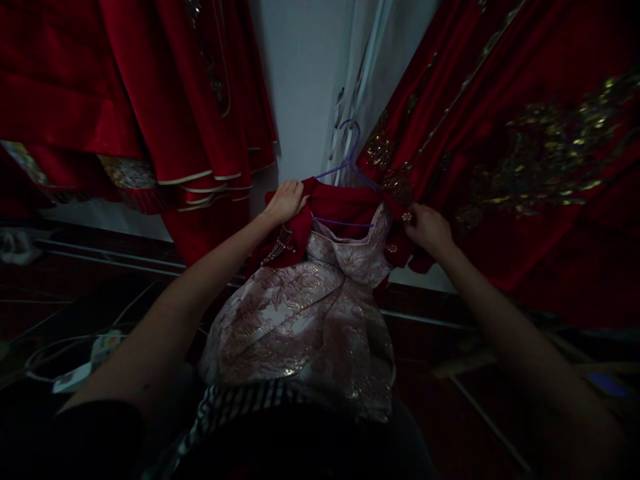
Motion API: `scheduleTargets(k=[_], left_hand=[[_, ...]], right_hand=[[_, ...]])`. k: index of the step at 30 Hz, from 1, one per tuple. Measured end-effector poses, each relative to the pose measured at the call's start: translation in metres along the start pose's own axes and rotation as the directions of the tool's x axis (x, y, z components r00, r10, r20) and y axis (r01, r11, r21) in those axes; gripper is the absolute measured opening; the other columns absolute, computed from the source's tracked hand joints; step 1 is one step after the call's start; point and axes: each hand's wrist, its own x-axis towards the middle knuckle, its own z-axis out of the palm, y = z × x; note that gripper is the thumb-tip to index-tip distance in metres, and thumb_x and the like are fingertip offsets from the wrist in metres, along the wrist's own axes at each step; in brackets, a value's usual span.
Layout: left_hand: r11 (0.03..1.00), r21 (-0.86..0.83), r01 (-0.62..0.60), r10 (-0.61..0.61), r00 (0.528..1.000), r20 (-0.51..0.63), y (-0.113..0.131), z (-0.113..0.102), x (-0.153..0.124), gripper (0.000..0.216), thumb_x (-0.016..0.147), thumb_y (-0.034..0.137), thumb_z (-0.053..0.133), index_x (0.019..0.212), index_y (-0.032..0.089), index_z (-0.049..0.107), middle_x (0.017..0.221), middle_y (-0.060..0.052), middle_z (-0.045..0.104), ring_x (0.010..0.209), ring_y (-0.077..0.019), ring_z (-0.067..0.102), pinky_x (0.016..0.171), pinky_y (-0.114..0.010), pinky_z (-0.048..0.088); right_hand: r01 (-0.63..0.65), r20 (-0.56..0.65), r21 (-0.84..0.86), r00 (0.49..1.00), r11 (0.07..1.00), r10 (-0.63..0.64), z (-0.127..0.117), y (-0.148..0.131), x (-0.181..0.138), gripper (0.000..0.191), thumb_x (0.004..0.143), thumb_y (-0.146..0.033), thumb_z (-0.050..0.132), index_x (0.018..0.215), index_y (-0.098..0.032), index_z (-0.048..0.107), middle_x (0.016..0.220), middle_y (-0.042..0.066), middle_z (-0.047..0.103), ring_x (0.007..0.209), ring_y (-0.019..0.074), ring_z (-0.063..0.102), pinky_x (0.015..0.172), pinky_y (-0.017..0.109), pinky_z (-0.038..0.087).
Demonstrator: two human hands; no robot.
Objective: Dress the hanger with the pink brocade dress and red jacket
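Observation:
A pale pink brocade dress [320,307] hangs in front of me on a purple hanger [354,150], its skirt reaching toward my body. Over the hanger and around the dress's shoulders lies a red jacket [345,197] with beaded trim. My left hand [287,201] is closed on the jacket's left shoulder, fingers over the cloth. At the other side my right hand [427,228] pinches the red cloth beside a small beaded flower [407,217]. The fingertips of both hands are partly hidden by the fabric.
Red garments with pale edging [190,133] hang at the left. A red garment with gold sequins [545,160] hangs at the right. Between them stands a pale wall or door [305,80]. A white power strip with a cable [75,377] lies at the lower left.

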Motion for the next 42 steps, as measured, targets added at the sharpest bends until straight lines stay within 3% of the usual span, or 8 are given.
scheduleTargets(k=[8, 12, 15, 20, 27, 34, 39, 42], left_hand=[[0.993, -0.007, 0.119, -0.119, 0.991, -0.052, 0.028, 0.003, -0.012, 0.036, 0.096, 0.036, 0.029, 0.106, 0.009, 0.051, 0.108, -0.020, 0.057, 0.109, -0.0320, 0.052, 0.091, -0.044, 0.039], [0.985, -0.083, 0.152, -0.161, 0.981, -0.110, 0.021, 0.003, -0.015, 0.037, 0.095, 0.039, 0.030, 0.105, 0.011, 0.052, 0.107, -0.020, 0.057, 0.110, -0.0332, 0.052, 0.092, -0.047, 0.038], [0.980, -0.160, 0.115, -0.133, 0.985, -0.107, 0.009, -0.002, -0.011, 0.037, 0.094, 0.043, 0.033, 0.103, 0.013, 0.052, 0.106, -0.018, 0.057, 0.110, -0.0329, 0.051, 0.093, -0.047, 0.037], [0.967, -0.214, 0.135, -0.152, 0.986, -0.064, 0.015, -0.016, -0.010, 0.030, 0.086, 0.044, 0.051, 0.095, 0.016, 0.055, 0.108, -0.017, 0.055, 0.109, -0.0334, 0.049, 0.092, -0.047, 0.039], [0.914, -0.326, 0.241, -0.283, 0.955, -0.088, 0.039, -0.025, -0.033, 0.018, 0.079, 0.026, 0.057, 0.095, 0.019, 0.053, 0.107, -0.012, 0.056, 0.106, -0.0290, 0.052, 0.089, -0.044, 0.042], [0.556, -0.718, 0.419, -0.521, 0.848, 0.091, 0.046, -0.004, -0.028, 0.025, 0.070, 0.020, 0.060, 0.093, 0.018, 0.051, 0.082, -0.001, 0.060, 0.072, -0.0141, 0.057, 0.069, -0.028, 0.046], [0.320, -0.894, 0.313, -0.305, 0.928, 0.216, 0.088, -0.013, -0.028, 0.015, 0.073, 0.020, 0.057, 0.087, 0.016, 0.055, 0.076, 0.001, 0.060, 0.069, -0.0107, 0.056, 0.065, -0.022, 0.046], [0.217, -0.940, 0.263, -0.303, 0.934, 0.192, 0.099, -0.018, -0.034, 0.022, 0.072, 0.015, 0.056, 0.095, 0.016, 0.056, 0.088, -0.001, 0.064, 0.078, -0.0108, 0.060, 0.072, -0.022, 0.048]], right_hand=[[-0.190, -0.083, 0.474, 0.962, 0.860, 0.259, 0.021, -0.062, 0.009, 0.034, 0.079, -0.021, 0.046, 0.113, -0.019, 0.051, 0.101, 0.014, 0.068, 0.089, 0.0264, 0.064, 0.076, 0.033, 0.046], [-0.106, 0.009, 0.641, 0.991, 0.760, 0.132, 0.043, -0.143, -0.007, 0.033, 0.079, -0.018, 0.042, 0.111, -0.020, 0.051, 0.101, 0.013, 0.068, 0.093, 0.0285, 0.064, 0.080, 0.037, 0.048], [-0.040, 0.003, 0.683, 0.999, 0.729, 0.052, 0.052, -0.175, -0.022, 0.045, 0.074, -0.019, 0.048, 0.119, -0.019, 0.044, 0.106, 0.015, 0.066, 0.094, 0.0312, 0.064, 0.081, 0.041, 0.049], [-0.051, 0.018, 0.700, 0.998, 0.712, 0.053, 0.039, -0.142, -0.029, 0.044, 0.072, -0.018, 0.048, 0.115, -0.021, 0.042, 0.096, 0.009, 0.065, 0.085, 0.0267, 0.063, 0.079, 0.039, 0.049], [0.103, -0.229, 0.677, 0.971, 0.729, 0.075, 0.005, -0.109, -0.029, 0.043, 0.075, -0.025, 0.050, 0.117, -0.021, 0.044, 0.105, 0.007, 0.060, 0.091, 0.0210, 0.059, 0.087, 0.036, 0.046], [0.107, -0.170, 0.804, 0.984, 0.585, 0.054, 0.017, -0.119, -0.011, 0.016, 0.077, -0.027, 0.044, 0.087, -0.021, 0.054, 0.090, 0.003, 0.062, 0.086, 0.0176, 0.058, 0.085, 0.031, 0.044], [0.110, -0.095, 0.944, 0.994, 0.310, -0.061, 0.035, -0.159, -0.012, 0.012, 0.078, -0.029, 0.038, 0.078, -0.022, 0.048, 0.082, 0.001, 0.057, 0.084, 0.0167, 0.056, 0.083, 0.030, 0.045], [0.081, -0.069, 0.982, 0.995, 0.171, -0.074, 0.036, -0.168, -0.022, 0.011, 0.077, -0.032, 0.044, 0.083, -0.023, 0.048, 0.089, 0.001, 0.058, 0.089, 0.0166, 0.056, 0.085, 0.029, 0.046]])
